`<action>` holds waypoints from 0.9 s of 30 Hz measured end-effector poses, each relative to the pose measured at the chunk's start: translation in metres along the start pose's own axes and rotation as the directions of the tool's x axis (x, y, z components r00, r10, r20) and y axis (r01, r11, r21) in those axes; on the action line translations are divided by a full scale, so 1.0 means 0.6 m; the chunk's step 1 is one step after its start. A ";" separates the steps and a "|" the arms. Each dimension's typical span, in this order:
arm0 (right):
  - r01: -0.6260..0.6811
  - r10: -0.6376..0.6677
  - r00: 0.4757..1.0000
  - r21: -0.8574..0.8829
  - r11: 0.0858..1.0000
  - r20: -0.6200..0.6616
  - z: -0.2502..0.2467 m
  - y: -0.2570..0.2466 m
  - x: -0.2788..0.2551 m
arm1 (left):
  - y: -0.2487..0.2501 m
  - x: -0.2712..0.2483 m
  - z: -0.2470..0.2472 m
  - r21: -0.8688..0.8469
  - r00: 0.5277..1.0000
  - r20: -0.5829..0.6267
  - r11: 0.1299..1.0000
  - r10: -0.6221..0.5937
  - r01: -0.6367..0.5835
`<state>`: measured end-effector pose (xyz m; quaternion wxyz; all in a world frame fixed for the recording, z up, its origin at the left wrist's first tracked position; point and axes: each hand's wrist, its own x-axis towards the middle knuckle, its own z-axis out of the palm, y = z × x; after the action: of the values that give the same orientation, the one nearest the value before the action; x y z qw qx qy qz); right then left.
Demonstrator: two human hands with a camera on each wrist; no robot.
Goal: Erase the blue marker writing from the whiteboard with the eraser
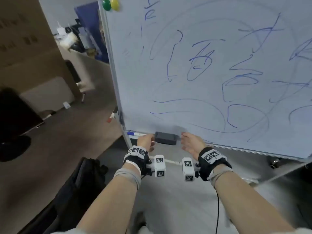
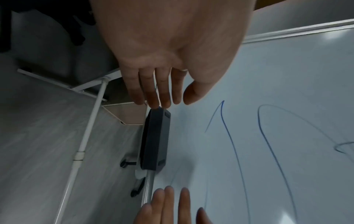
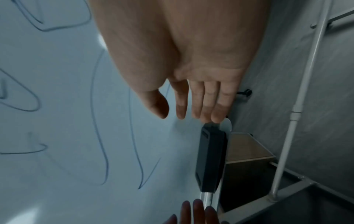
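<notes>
The whiteboard (image 1: 211, 92) carries blue marker writing (image 1: 200, 59) over most of its face. A dark grey eraser (image 1: 166, 138) lies lengthwise on the tray rail (image 1: 236, 147) at the board's bottom edge. My left hand (image 1: 147, 139) is at the eraser's left end, fingers straight. My right hand (image 1: 187, 138) is at its right end, also with straight fingers. In the left wrist view the left fingertips (image 2: 159, 101) reach the eraser (image 2: 155, 141); contact is unclear. The right wrist view has the right hand's fingers (image 3: 203, 106) just above the eraser (image 3: 210, 160). Neither hand grips it.
A blue-capped marker (image 1: 135, 133) lies on the tray left of the eraser. Green (image 1: 106, 4) and yellow (image 1: 114, 4) magnets sit at the board's top left. The stand's white legs (image 2: 86, 136) run below. A black bag (image 1: 84, 174) sits on the floor at left.
</notes>
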<state>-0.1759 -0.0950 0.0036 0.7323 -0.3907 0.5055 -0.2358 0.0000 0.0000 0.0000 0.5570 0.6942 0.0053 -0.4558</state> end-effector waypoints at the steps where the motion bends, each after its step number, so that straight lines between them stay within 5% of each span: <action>1: -0.018 0.018 1.000 -0.006 1.000 -0.015 0.008 0.004 0.006 | 0.005 0.015 -0.001 0.072 1.000 0.024 0.997 0.004 -0.006; 5: -0.067 0.063 0.995 -0.053 0.996 -0.072 0.030 0.028 0.042 | 0.015 0.082 -0.004 0.358 0.980 0.186 0.924 0.071 -0.135; 11: -0.089 0.074 0.960 -0.047 0.995 -0.269 0.051 0.042 0.095 | 0.013 0.151 -0.010 0.502 0.917 0.391 0.817 0.081 -0.285; 15: -0.129 0.108 0.957 -0.058 0.990 -0.269 0.054 0.031 0.086 | 0.030 0.146 -0.018 0.511 0.853 0.513 0.763 0.099 -0.396; 20: -0.050 0.048 0.999 -0.338 0.940 -0.012 0.072 0.013 0.055 | 0.066 0.118 -0.035 0.372 0.861 0.485 0.856 0.151 -0.360; 23: 0.075 0.006 0.970 -0.326 0.942 0.242 0.097 0.003 0.042 | 0.085 0.094 -0.052 0.263 0.882 0.406 0.894 0.239 -0.364; 27: 0.155 -0.026 0.929 -0.323 0.934 0.370 0.128 -0.005 0.024 | 0.094 0.057 -0.078 0.196 0.892 0.308 0.896 0.330 -0.399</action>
<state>-0.0992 -0.0817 0.0122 0.7200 -0.5733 0.3776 -0.1017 0.0783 -0.0022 0.0202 0.5351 0.6803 -0.2593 -0.4285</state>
